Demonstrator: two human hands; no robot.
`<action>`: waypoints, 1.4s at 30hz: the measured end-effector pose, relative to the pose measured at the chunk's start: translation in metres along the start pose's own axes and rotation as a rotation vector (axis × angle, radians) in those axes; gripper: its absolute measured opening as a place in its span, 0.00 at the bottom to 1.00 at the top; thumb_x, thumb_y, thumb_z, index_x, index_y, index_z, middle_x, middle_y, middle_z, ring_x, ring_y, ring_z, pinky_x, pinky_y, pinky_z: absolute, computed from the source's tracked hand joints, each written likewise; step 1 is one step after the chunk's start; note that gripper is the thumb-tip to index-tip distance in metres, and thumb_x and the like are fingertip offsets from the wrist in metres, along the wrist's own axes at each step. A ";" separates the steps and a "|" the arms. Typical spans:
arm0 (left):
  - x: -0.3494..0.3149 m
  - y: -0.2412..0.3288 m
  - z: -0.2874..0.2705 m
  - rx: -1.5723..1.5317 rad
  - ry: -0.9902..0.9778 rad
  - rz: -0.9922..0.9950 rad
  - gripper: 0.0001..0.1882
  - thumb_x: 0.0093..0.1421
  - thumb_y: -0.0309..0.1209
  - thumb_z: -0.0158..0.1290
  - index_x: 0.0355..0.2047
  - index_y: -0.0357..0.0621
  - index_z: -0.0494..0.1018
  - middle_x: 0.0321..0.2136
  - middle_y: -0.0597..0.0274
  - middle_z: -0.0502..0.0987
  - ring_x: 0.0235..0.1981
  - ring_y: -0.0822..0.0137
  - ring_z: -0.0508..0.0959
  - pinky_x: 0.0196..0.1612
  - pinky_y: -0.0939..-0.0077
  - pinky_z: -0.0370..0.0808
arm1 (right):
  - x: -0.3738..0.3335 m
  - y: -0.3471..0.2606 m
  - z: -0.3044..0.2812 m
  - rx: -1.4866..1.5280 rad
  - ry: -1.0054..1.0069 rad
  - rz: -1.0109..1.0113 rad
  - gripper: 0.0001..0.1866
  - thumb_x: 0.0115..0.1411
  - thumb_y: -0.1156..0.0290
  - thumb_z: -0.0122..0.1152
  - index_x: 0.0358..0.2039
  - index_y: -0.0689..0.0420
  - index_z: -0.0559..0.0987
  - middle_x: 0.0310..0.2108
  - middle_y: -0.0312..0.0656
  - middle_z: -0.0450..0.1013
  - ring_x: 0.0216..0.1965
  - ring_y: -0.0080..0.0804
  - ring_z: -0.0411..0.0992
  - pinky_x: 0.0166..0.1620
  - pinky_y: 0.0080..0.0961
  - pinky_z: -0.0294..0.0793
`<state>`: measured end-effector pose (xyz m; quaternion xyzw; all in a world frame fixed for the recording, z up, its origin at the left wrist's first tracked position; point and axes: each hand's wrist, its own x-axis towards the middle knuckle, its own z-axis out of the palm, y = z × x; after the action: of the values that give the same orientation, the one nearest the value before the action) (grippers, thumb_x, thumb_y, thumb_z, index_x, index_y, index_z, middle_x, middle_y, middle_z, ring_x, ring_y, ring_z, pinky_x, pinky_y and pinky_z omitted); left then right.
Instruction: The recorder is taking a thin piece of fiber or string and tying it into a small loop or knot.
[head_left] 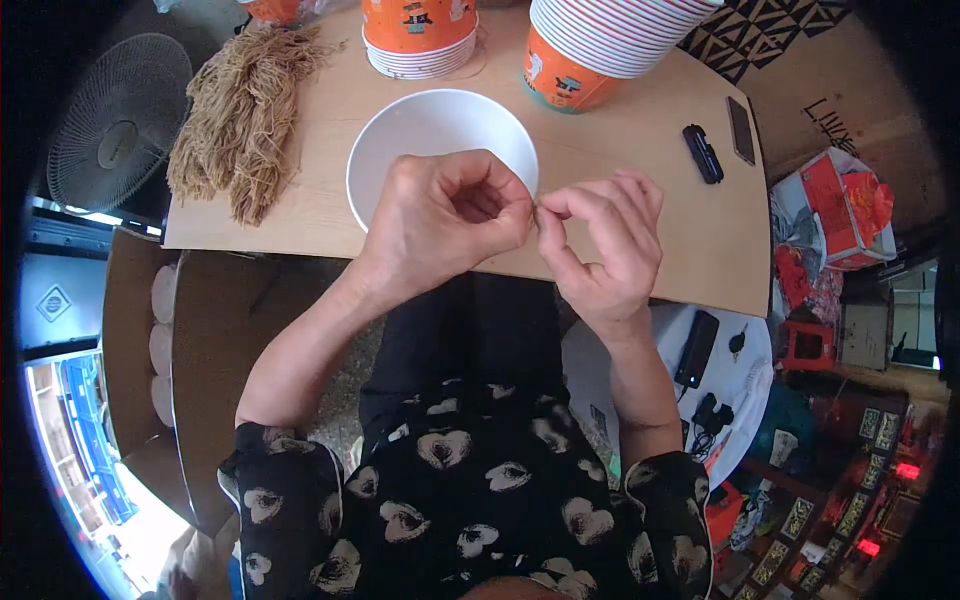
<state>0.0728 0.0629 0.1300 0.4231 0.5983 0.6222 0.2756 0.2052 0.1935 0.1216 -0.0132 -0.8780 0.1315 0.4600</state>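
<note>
In front of my chest both hands are raised over the near table edge, their fingertips almost meeting. The thumb and forefinger of my left hand point(435, 220) are pinched together, making a ring. My right hand point(610, 245) pinches too, thumb against forefinger, its other fingers loosely curled. A tiny brownish bit shows between the two pinches, too small to name. Just behind my left hand stands a white round paper tub point(430, 120), its open mouth facing up and partly hidden by that hand. On the left of the table lies a heap of tan strings point(245, 115).
Stacked orange paper tubs point(415, 30) stand at the back, with another tall stack point(605, 50) right of them. A black device point(702, 154) and a phone point(740, 130) lie at the right. An open carton point(190, 370) is at lower left, a fan point(120, 130) beyond the table.
</note>
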 end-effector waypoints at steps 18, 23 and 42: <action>0.003 -0.005 -0.008 -0.295 -0.129 -0.147 0.05 0.57 0.21 0.58 0.32 0.31 0.76 0.27 0.64 0.79 0.29 0.79 0.78 0.36 0.84 0.77 | -0.015 0.001 0.018 0.303 0.124 0.207 0.11 0.46 0.83 0.65 0.30 0.58 0.75 0.26 0.36 0.72 0.29 0.34 0.71 0.43 0.32 0.66; 0.001 -0.002 -0.007 -0.171 -0.058 -0.103 0.05 0.57 0.22 0.59 0.32 0.32 0.77 0.27 0.64 0.80 0.30 0.79 0.78 0.36 0.84 0.78 | -0.003 -0.004 0.007 0.128 0.118 0.097 0.12 0.46 0.81 0.66 0.32 0.56 0.76 0.28 0.35 0.74 0.31 0.33 0.72 0.46 0.36 0.65; -0.003 0.003 -0.004 -0.067 -0.001 -0.065 0.03 0.57 0.21 0.58 0.30 0.32 0.77 0.25 0.65 0.80 0.29 0.79 0.79 0.35 0.85 0.78 | -0.008 -0.002 0.006 0.156 0.113 0.106 0.11 0.48 0.80 0.66 0.33 0.56 0.77 0.29 0.35 0.75 0.31 0.33 0.74 0.48 0.39 0.65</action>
<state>0.0715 0.0580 0.1326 0.3943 0.5903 0.6325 0.3099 0.2052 0.1886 0.1120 -0.0312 -0.8358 0.2229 0.5008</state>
